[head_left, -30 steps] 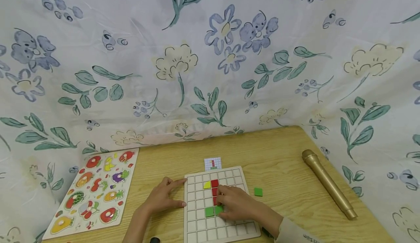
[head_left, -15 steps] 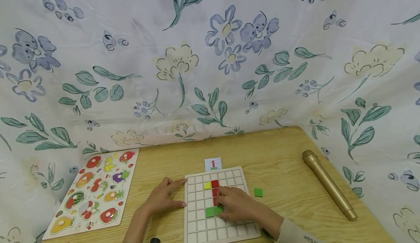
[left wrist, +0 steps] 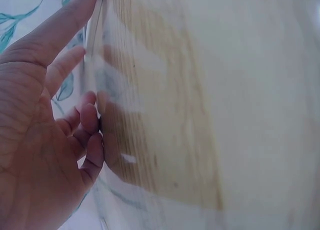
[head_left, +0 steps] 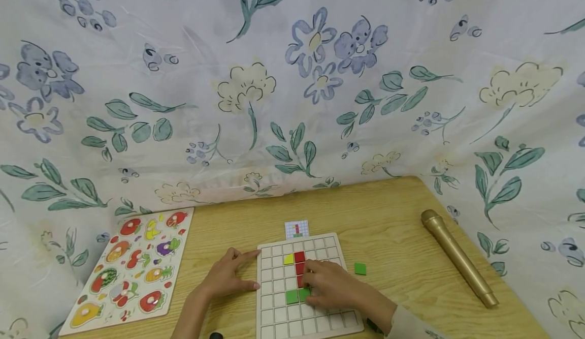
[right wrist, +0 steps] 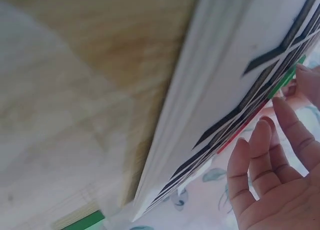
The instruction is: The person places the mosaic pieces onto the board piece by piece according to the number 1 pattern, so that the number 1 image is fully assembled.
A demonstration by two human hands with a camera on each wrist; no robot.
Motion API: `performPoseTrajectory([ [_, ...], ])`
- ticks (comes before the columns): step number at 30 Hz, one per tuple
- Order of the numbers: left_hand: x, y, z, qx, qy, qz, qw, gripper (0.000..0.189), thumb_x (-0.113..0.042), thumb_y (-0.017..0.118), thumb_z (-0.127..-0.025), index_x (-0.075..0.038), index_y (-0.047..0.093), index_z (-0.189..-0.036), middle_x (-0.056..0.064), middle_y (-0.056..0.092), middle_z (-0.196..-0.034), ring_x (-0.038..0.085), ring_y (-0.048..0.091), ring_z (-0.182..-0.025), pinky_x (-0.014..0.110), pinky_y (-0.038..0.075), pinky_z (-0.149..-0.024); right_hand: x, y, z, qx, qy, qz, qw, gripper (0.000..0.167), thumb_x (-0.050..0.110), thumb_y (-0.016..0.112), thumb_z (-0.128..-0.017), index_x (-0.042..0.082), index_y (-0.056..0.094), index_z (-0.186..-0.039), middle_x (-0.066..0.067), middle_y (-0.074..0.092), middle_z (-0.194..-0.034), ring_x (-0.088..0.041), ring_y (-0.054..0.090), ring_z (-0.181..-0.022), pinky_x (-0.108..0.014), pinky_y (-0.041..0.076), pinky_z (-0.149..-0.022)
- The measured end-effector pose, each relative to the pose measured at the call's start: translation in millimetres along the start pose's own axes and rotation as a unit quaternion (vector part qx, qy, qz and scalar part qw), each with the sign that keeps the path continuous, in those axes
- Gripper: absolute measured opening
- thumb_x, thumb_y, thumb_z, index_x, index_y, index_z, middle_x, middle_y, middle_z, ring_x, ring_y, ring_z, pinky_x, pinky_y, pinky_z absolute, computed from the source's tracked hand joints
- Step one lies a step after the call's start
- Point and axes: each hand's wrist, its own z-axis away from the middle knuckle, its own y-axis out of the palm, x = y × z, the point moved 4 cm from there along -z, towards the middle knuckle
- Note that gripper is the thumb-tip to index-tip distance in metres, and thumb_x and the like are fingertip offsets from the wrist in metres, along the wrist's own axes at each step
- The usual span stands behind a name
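A white gridded board (head_left: 266,301) lies on the wooden table. On it sit one yellow square tile (head_left: 289,258), a column of red tiles (head_left: 299,256) and a green tile (head_left: 292,296), with a second green tile (head_left: 303,293) beside it. My right hand (head_left: 332,285) pinches that second green tile between thumb and index finger, and partly covers the red column. In the right wrist view the thumb (right wrist: 307,79) is at the tile's green edge. My left hand (head_left: 227,275) touches the board's left edge with index finger and thumb extended; its other fingers bend loosely.
A small printed pattern card (head_left: 296,227) lies behind the board. To the right are a loose green tile (head_left: 360,268) and a gold microphone (head_left: 459,257). A fruit puzzle board (head_left: 142,219) lies at left. A black object (head_left: 216,335) shows at the front edge of view.
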Motion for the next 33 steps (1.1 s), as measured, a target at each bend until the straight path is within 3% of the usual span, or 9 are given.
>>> performPoseTrajectory([
  [4,-0.1,0.2,0.1,0.001,-0.003,0.004,1.0000,0.083,-0.053,0.085,-0.070,-0.032,0.054,-0.144,0.002,0.037,-0.098,0.015,0.034,-0.076,0.030,0.029,-0.066,-7.3,-4.5,2.6,-0.001,0.030,-0.023,0.9993,0.021,0.035,0.076,-0.086,0.021,0.074,-0.102,0.009,0.056,-0.106,0.000,0.051,-0.086,-0.025,0.048,-0.080],
  [10,-0.2,1.5,-0.3,0.004,-0.006,0.005,1.0000,0.083,-0.052,0.085,-0.070,-0.032,0.054,-0.144,0.003,0.038,-0.099,0.015,0.034,-0.076,0.030,0.029,-0.066,-22.1,-16.8,13.9,-0.024,0.059,-0.037,0.9973,0.031,0.036,0.077,-0.085,0.016,0.072,-0.109,0.006,0.055,-0.102,-0.001,0.045,-0.077,-0.020,0.043,-0.069],
  [17,-2.0,1.2,-0.3,0.006,-0.005,0.003,1.0000,0.083,-0.053,0.085,-0.070,-0.032,0.053,-0.144,0.003,0.039,-0.099,0.015,0.034,-0.075,0.029,0.029,-0.066,-44.8,-28.4,39.3,-0.049,0.110,-0.028,0.9923,0.049,0.041,0.079,-0.083,0.016,0.068,-0.124,0.005,0.055,-0.106,-0.005,0.047,-0.082,-0.024,0.044,-0.071],
  [24,-1.8,0.5,-0.1,0.002,-0.002,-0.002,1.0000,0.083,-0.053,0.085,-0.070,-0.032,0.054,-0.144,0.002,0.039,-0.099,0.015,0.035,-0.076,0.030,0.030,-0.067,-65.8,-31.8,68.0,-0.069,0.148,-0.041,0.9858,0.064,0.041,0.083,-0.078,0.009,0.065,-0.130,0.008,0.046,-0.097,-0.003,0.038,-0.072,-0.020,0.035,-0.062],
  [33,-0.7,-0.3,0.2,0.000,-0.005,0.004,1.0000,0.083,-0.051,0.086,-0.070,-0.029,0.055,-0.143,0.001,0.040,-0.099,0.015,0.036,-0.077,0.030,0.030,-0.067,-87.2,-30.8,92.6,-0.077,0.189,-0.028,0.9786,0.068,0.038,0.086,-0.074,0.009,0.065,-0.132,0.007,0.039,-0.091,-0.004,0.035,-0.069,-0.020,0.033,-0.057],
])
